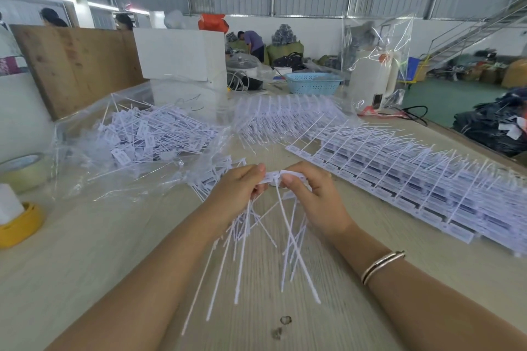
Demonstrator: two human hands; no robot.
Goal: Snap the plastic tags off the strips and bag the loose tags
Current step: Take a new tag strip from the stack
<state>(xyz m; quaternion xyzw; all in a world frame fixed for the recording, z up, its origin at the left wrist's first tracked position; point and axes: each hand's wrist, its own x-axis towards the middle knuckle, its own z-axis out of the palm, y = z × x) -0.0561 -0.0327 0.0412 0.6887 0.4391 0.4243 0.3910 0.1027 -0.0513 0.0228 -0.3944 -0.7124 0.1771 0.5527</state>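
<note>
On the worktop (85, 251): loose tags (148, 134) inside an open bag (85, 157) at ten o'clock; stacked strips (413, 179) running from twelve to three o'clock. At centre, between left hand (236, 188) and right hand (316, 194), one held strip (275, 177). At nine o'clock, tape roll (24, 171). Behind the strips, basket (313, 83) at one o'clock.

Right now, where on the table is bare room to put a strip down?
Bare table lies near the yellow tape holder, below the clear bag. Crowded: the stacked strips at right, tags under both hands.
</note>
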